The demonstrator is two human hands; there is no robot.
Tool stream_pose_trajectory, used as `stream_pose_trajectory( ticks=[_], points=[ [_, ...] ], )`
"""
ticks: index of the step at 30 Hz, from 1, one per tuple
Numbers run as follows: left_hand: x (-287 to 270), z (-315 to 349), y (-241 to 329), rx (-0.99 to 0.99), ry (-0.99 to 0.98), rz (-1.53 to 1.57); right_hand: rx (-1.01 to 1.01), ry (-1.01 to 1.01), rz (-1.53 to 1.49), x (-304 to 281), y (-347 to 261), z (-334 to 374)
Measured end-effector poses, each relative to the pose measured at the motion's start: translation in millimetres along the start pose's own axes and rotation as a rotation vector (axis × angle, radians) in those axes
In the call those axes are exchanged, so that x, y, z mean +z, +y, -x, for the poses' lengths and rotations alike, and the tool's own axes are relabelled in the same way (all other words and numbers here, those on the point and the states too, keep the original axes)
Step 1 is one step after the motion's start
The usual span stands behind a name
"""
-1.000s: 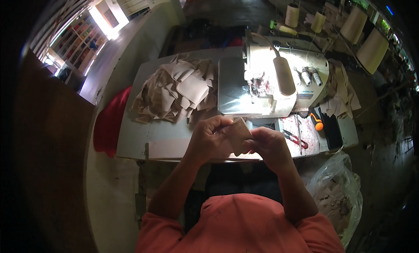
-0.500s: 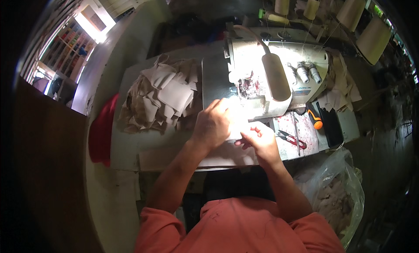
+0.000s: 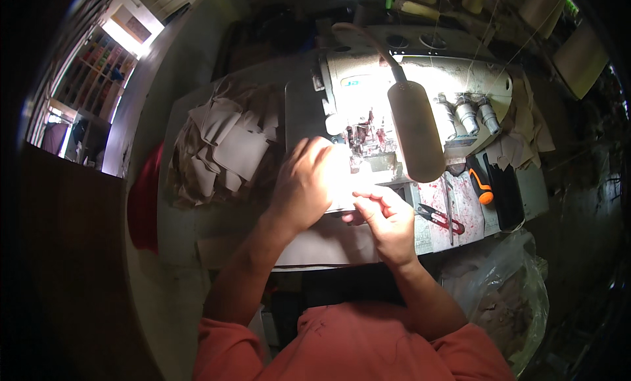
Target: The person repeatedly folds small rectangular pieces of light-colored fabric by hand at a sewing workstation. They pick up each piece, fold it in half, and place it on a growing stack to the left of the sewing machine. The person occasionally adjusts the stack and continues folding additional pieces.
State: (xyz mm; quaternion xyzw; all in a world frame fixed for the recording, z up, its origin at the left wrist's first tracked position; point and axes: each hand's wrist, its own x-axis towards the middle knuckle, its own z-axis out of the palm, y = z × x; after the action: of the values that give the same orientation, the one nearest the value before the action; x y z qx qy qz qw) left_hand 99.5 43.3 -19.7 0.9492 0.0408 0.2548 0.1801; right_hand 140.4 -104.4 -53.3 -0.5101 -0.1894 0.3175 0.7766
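My left hand rests over a pale fabric piece in front of the needle area of a white sewing machine. Its fingers reach forward, slightly apart, and their tips fade into the lamp's glare. On the right edge of the same fabric, my right hand pinches with thumb and forefinger. Much of the fabric is washed out by the light, so its outline is unclear. To the left lies a heap of cut beige fabric pieces.
A lamp head hangs before the machine. Red-handled thread snips, an orange-and-black handled tool and a dark case lie at right. Below stands a clear plastic bag of scraps. Thread cones stand behind.
The view has shifted, bringing the machine closer and moving the fabric heap leftward in the picture. Both hands stay at the fabric by the needle area, the right still pinching its edge.
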Motion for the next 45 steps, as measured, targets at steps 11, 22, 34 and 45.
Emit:
stream_pose_trajectory(
  ticks=[11, 22, 34, 45],
  points=[
    [2.1, -8.4, -24.1, 0.030, -0.095, -0.180, -0.092, 0.074, 0.089, -21.8, 3.4, 9.6],
    [-73.2, -39.6, -109.5, -0.498, 0.185, -0.336, -0.046, 0.142, 0.053, -66.4, 46.0, 29.2],
    [41.9, 101.1, 65.2, -0.163, -0.189, 0.004, -0.046, 0.129, 0.141, -68.4, 38.8, 28.2],
    [53.7, 111.0, 39.4, -0.343, 0.115, 0.759, 0.279, 0.009, 0.195, -34.7, 11.0, 44.9]
  ],
)
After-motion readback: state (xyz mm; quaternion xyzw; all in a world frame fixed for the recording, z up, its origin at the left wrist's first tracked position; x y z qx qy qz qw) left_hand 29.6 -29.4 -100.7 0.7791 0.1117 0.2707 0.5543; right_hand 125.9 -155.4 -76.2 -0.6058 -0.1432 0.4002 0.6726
